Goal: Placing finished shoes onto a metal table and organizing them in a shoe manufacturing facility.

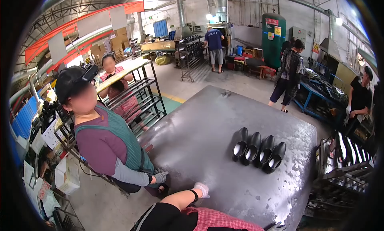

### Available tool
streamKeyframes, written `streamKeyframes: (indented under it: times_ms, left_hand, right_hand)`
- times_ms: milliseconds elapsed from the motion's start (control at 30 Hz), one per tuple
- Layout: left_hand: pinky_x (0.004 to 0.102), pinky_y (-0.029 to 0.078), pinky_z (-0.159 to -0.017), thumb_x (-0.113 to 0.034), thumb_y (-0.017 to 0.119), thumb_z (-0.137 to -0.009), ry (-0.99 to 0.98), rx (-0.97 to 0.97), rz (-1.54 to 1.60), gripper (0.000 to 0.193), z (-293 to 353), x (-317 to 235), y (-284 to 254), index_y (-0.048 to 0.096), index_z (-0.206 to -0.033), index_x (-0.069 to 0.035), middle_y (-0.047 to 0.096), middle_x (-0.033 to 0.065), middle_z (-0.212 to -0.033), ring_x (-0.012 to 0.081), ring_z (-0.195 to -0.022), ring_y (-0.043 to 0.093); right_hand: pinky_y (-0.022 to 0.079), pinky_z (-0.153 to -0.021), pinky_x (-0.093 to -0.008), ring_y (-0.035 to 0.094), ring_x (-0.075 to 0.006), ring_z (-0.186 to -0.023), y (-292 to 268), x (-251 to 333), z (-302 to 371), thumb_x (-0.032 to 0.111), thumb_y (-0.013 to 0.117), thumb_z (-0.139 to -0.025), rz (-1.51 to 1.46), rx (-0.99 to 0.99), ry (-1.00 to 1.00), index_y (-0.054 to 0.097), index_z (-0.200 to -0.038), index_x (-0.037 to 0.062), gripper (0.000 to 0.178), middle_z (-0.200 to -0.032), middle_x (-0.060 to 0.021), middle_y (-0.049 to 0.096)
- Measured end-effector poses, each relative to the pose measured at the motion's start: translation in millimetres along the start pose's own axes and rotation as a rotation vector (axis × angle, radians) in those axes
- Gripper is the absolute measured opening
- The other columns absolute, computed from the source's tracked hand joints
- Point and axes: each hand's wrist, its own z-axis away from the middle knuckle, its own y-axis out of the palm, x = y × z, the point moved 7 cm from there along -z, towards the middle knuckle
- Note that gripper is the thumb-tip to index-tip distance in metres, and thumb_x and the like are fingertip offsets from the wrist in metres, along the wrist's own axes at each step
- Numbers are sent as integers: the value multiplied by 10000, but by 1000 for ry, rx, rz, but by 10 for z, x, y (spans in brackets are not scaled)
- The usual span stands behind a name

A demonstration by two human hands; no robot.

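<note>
My left hand point(202, 190), in a pale pinkish-white glove with a black band at the wrist, rests palm down on the near left edge of a large dark metal-topped table point(192, 139). It looks loosely open, and nothing shows in it. My right hand cannot be made out; only a small dark shape point(277, 226) shows at the lower edge. Beyond my hand and to the right, several black shoes point(264, 151) stand side by side in a row on the tabletop, apart from my hand.
Close on my left stands a person in a green apron point(134, 139), one grey-gloved hand point(161, 177) by the table edge. A black metal rack point(154, 91) is behind them. Shoe racks point(344, 159) flank the table's right. Other people work farther back, near a green tank point(274, 39).
</note>
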Motion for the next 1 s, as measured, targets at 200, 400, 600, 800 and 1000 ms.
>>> streamKeyframes:
  times_ms: [200,400,600,800,1000]
  left_hand:
    - [487,445,-1037,-570,411,-987,113,117,8,597,-172,-153,-5,677,-1268,-115,658,95,-1317,287,-1235,614]
    - [546,371,-1088,-580,375,-997,67,173,78,610,-363,22,274,641,-1327,-141,608,88,-1393,311,-1306,552]
    - [520,296,-1142,-622,383,-981,-48,315,39,661,-626,-3,326,552,-1429,-166,512,41,-1504,266,-1410,453]
    - [532,289,-1143,-639,386,-974,-19,311,72,682,-744,137,587,569,-1412,-148,528,55,-1489,272,-1408,455]
    - [572,238,-1165,-588,357,-991,-108,306,43,650,-708,59,530,525,-1453,-162,488,40,-1523,279,-1437,415]
  right_hand:
    - [321,-1139,-513,431,-393,-1347,-77,-219,244,510,588,-927,49,44,53,583,-1276,51,577,-1377,-193,543]
    - [313,-1145,-516,421,-392,-1359,-457,-1367,358,516,591,-922,115,-22,355,583,-1279,52,585,-1389,-191,536]
    - [305,-1147,-504,399,-379,-1376,-297,-2110,337,499,636,-871,75,-230,478,606,-1213,54,563,-1394,-186,531]
    - [271,-1176,-500,391,-366,-1385,-295,-1979,385,489,637,-867,66,-206,407,574,-1328,48,641,-1415,-179,521]
    - [303,-1152,-515,452,-383,-1314,-169,-2088,410,457,670,-834,52,-236,429,619,-1236,43,580,-1363,-194,551]
